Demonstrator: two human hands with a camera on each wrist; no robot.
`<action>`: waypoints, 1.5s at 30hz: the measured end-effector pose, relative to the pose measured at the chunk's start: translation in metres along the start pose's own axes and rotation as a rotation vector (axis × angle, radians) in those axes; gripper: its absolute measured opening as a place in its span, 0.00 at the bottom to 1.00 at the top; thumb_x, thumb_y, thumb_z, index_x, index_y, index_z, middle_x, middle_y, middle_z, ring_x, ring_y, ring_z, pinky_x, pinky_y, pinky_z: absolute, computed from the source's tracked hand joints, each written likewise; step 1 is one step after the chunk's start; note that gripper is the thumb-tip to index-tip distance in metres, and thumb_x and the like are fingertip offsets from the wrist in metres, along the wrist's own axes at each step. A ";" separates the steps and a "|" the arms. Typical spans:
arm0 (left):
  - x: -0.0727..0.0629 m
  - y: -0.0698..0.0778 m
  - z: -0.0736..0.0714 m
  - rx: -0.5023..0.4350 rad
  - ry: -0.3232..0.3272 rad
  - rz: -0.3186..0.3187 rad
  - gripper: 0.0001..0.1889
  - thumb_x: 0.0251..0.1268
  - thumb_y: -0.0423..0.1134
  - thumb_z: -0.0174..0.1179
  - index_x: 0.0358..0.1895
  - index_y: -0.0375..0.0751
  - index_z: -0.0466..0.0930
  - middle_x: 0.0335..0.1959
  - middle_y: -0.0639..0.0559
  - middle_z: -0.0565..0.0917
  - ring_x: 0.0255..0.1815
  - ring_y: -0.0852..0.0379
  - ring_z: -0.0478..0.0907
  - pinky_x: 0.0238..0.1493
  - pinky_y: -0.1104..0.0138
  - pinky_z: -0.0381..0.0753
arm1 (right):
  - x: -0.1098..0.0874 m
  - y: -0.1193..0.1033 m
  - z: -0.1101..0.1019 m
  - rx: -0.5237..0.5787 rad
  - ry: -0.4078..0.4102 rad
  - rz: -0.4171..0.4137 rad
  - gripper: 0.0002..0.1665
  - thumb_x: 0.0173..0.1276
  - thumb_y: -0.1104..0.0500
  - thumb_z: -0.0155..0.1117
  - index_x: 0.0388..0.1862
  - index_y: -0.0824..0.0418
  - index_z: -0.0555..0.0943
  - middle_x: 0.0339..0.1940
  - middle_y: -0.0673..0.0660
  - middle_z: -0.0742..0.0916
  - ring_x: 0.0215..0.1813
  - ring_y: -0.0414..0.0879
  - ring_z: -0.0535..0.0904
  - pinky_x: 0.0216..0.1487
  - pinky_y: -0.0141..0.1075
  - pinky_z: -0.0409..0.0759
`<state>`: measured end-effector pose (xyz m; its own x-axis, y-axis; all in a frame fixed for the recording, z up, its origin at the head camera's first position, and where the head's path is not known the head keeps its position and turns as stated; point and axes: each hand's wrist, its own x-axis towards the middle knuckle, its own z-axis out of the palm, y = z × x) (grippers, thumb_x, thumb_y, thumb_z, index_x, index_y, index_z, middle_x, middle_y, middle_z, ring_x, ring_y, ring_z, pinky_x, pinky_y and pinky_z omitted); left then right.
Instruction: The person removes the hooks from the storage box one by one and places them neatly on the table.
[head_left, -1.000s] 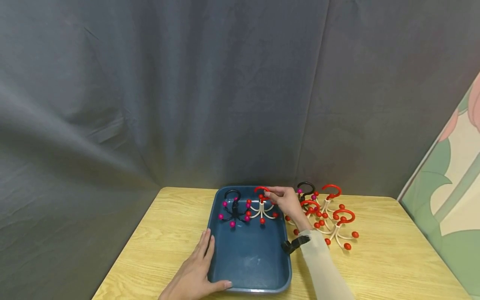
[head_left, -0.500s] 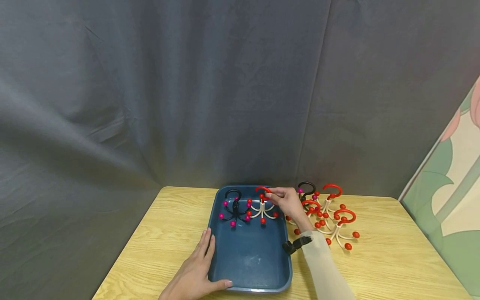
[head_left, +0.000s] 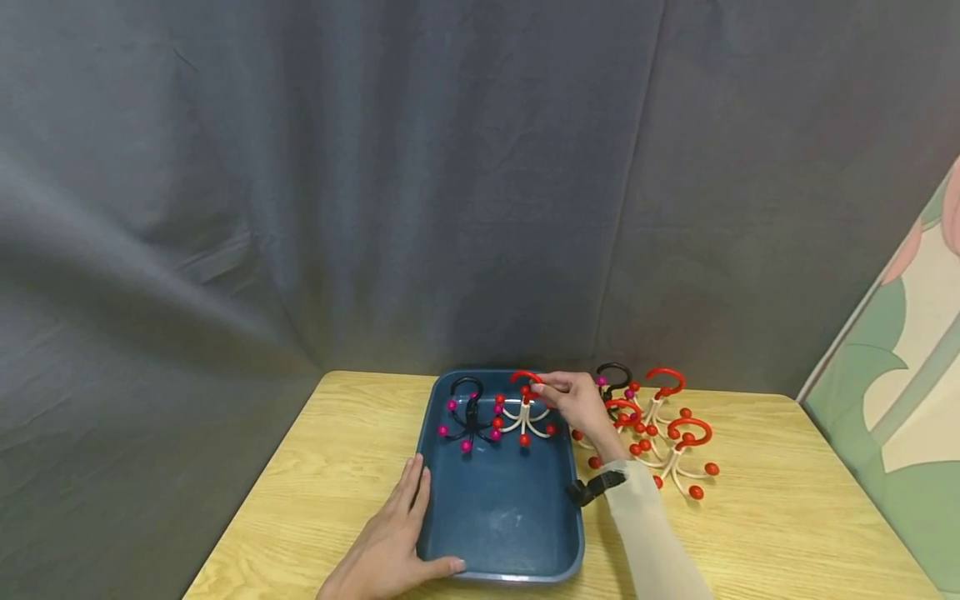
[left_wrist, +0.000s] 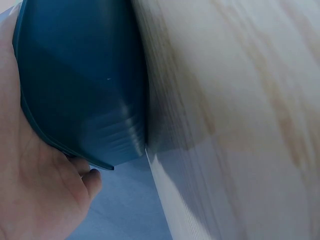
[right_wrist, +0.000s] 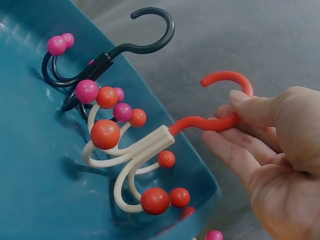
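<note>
A dark blue tray (head_left: 498, 508) lies on the table. Inside its far end stands a white multi-arm hook hanger (right_wrist: 152, 142) with red ball tips and a red curved hook. My right hand (head_left: 579, 408) pinches that red hook between thumb and fingers. Just to its left in the tray is a black hook hanger (head_left: 471, 414) with pink balls; in the right wrist view the ball tips of both hangers overlap. At the tray's near left corner rests my left hand (head_left: 390, 533), fingers straight along the side and thumb on the near rim.
Right of the tray, several more hangers stand bunched on the wooden table (head_left: 787, 500): white ones with red hooks (head_left: 688, 437) and a black one (head_left: 617, 375), partly behind my right hand. A grey curtain (head_left: 450, 183) hangs behind the table's far edge.
</note>
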<state>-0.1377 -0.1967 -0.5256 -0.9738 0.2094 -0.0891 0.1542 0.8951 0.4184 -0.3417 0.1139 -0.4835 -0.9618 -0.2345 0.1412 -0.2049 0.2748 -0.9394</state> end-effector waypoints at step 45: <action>0.004 0.003 0.001 -0.014 -0.017 -0.015 0.73 0.48 0.89 0.56 0.87 0.40 0.42 0.90 0.45 0.35 0.90 0.41 0.42 0.81 0.38 0.65 | -0.105 -0.112 -0.100 -0.163 0.087 -0.128 0.22 0.72 0.51 0.73 0.57 0.64 0.89 0.45 0.56 0.95 0.34 0.33 0.88 0.23 0.29 0.77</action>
<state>-0.1406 -0.1928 -0.5260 -0.9730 0.2028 -0.1105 0.1373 0.8928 0.4291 -0.2363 0.2006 -0.3623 -0.9368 -0.1973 0.2890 -0.3458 0.3965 -0.8504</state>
